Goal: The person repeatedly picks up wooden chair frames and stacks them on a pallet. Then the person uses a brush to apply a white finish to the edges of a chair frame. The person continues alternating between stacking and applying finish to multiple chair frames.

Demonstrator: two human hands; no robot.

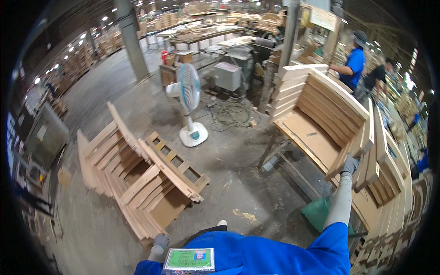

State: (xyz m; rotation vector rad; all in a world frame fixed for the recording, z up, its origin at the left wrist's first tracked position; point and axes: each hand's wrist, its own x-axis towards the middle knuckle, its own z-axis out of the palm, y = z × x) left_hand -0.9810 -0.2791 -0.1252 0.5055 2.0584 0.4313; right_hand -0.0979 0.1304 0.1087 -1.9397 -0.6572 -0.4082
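Note:
My right hand (350,165), in a grey glove, is closed on the end of a curved slatted wooden panel (337,98). That panel stands on a workbench (316,133) at the right, beside more slatted panels (389,169). Low at the left, my gloved left hand (161,240) has its fingers curled at the near corner of another slatted wooden panel (133,192). Several such panels lean together there, partly over a wooden pallet (183,166). The fingertips of both hands are hidden.
A white standing fan (189,98) rises from the concrete floor ahead, with a coiled cable (231,117) beside it. A green sack (318,214) lies under the workbench. Beyond the bench stands a person in a blue shirt (354,66). A pillar (131,41) stands far left.

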